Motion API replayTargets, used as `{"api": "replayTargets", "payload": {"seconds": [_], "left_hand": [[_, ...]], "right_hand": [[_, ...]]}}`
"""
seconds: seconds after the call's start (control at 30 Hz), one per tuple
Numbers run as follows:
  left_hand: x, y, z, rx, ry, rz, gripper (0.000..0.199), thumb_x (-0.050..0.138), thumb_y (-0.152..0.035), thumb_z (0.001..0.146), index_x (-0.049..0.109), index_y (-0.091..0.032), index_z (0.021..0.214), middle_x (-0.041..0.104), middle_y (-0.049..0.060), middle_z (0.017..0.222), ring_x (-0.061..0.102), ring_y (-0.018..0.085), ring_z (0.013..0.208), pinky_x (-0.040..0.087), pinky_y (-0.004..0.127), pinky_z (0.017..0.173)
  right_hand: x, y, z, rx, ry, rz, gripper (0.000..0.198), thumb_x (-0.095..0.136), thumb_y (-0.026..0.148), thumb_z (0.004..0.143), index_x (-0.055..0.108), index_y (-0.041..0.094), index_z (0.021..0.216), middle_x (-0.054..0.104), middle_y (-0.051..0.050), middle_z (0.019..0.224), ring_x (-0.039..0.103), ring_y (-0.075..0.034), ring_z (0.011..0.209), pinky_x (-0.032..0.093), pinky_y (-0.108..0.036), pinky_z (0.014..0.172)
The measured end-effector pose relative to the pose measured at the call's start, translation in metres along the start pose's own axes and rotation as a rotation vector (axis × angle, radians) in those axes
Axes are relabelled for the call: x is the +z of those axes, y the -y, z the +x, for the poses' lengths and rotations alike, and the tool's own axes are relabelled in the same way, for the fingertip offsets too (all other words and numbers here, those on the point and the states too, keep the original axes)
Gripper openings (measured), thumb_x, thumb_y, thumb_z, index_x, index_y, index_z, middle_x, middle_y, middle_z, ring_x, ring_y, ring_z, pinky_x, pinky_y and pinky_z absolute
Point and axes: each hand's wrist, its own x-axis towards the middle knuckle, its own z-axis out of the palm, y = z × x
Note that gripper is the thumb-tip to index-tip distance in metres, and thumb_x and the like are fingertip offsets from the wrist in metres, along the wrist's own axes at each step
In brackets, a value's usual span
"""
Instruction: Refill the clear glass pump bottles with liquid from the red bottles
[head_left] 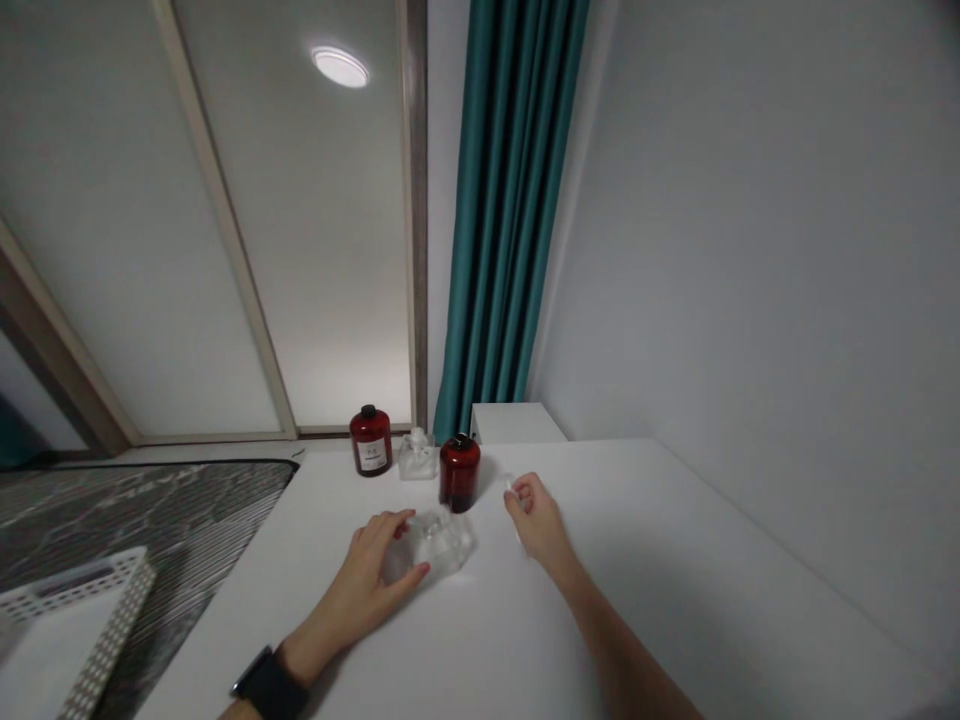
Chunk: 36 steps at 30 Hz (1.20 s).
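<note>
A clear glass bottle is on the white table, with its exact stance hard to make out. Around its left side curve the thumb and fingers of my left hand, which is closed loosely on it. My right hand, to the right of that bottle, pinches a small, thin whitish object; most of it is hidden by the fingers and its kind is unclear. Just behind the clear bottle a dark red bottle stands upright, nearest to both hands.
Farther back stand a red bottle with a white label and another clear glass bottle. A white box-like piece is beyond the table's far edge. At lower left is a white perforated basket; a wall runs along the right.
</note>
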Motion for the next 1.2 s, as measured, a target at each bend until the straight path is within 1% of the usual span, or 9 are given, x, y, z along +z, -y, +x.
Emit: {"api": "replayTargets", "payload": {"seconds": [0.17,0.2,0.27,0.37,0.47,0.6,0.8,0.97,1.2], "left_hand": [[-0.006,-0.01,-0.002,0.03,0.065,-0.013,0.052,0.067,-0.034,0.08,0.053,-0.02,0.128,0.064,0.011,0.113,0.061,0.029,0.101,0.049,0.045,0.092],[-0.007,-0.013,-0.002,0.026,0.079,-0.025,0.052,0.067,-0.033,0.08,0.053,-0.019,0.128,0.064,0.011,0.112,0.06,0.029,0.101,0.049,0.046,0.092],[-0.008,-0.017,-0.002,0.02,0.104,-0.048,0.053,0.068,-0.033,0.08,0.052,-0.019,0.128,0.063,0.011,0.112,0.059,0.029,0.102,0.048,0.046,0.093],[-0.006,-0.021,-0.003,0.018,0.138,-0.075,0.055,0.07,-0.031,0.078,0.051,-0.02,0.129,0.062,0.011,0.115,0.057,0.029,0.104,0.046,0.046,0.094],[-0.003,-0.023,-0.003,0.028,0.162,-0.091,0.056,0.071,-0.031,0.078,0.051,-0.02,0.129,0.06,0.011,0.115,0.056,0.029,0.104,0.045,0.045,0.094],[-0.002,-0.025,-0.004,0.032,0.18,-0.096,0.056,0.071,-0.034,0.078,0.051,-0.021,0.129,0.06,0.01,0.114,0.056,0.029,0.103,0.044,0.045,0.094],[-0.002,-0.023,-0.005,0.047,0.194,-0.12,0.056,0.07,-0.036,0.08,0.049,-0.022,0.13,0.058,0.011,0.115,0.054,0.029,0.105,0.043,0.046,0.095],[-0.001,-0.021,-0.005,0.056,0.198,-0.12,0.058,0.071,-0.033,0.08,0.048,-0.021,0.132,0.058,0.01,0.115,0.054,0.029,0.105,0.042,0.046,0.096],[-0.003,-0.021,-0.005,0.077,0.204,-0.142,0.057,0.07,-0.036,0.082,0.048,-0.022,0.132,0.057,0.01,0.116,0.054,0.029,0.106,0.043,0.045,0.096]], "right_hand": [[-0.002,0.034,-0.012,-0.027,-0.007,0.282,0.02,0.052,0.041,0.09,0.049,0.023,0.084,0.056,0.003,0.067,0.056,-0.016,0.061,0.045,-0.025,0.056],[-0.003,0.041,-0.016,0.002,-0.016,0.403,0.02,0.055,0.041,0.09,0.05,0.023,0.084,0.056,0.003,0.067,0.056,-0.015,0.062,0.045,-0.025,0.057],[-0.004,0.052,-0.023,0.037,-0.046,0.531,0.021,0.061,0.041,0.088,0.052,0.023,0.084,0.058,0.002,0.069,0.059,-0.016,0.066,0.048,-0.027,0.061],[-0.002,0.059,-0.03,0.029,-0.099,0.6,0.023,0.066,0.042,0.085,0.053,0.022,0.087,0.065,-0.002,0.077,0.065,-0.019,0.074,0.052,-0.031,0.069],[0.003,0.059,-0.036,-0.023,-0.115,0.585,0.023,0.067,0.04,0.085,0.054,0.022,0.089,0.069,-0.006,0.085,0.068,-0.023,0.084,0.054,-0.037,0.078],[0.008,0.055,-0.043,-0.172,-0.106,0.481,0.014,0.065,0.033,0.089,0.056,0.023,0.093,0.069,-0.008,0.097,0.067,-0.025,0.099,0.052,-0.042,0.089],[0.008,0.051,-0.048,-0.302,-0.085,0.386,0.008,0.061,0.026,0.092,0.056,0.024,0.098,0.066,-0.007,0.099,0.066,-0.024,0.098,0.052,-0.039,0.085],[0.007,0.055,-0.05,-0.328,-0.066,0.357,0.007,0.06,0.023,0.092,0.056,0.025,0.097,0.064,-0.006,0.096,0.065,-0.023,0.096,0.051,-0.038,0.085],[0.016,0.063,-0.056,-0.3,0.11,0.287,0.009,0.061,0.023,0.088,0.057,0.025,0.096,0.066,-0.005,0.094,0.066,-0.022,0.092,0.054,-0.035,0.083]]}}
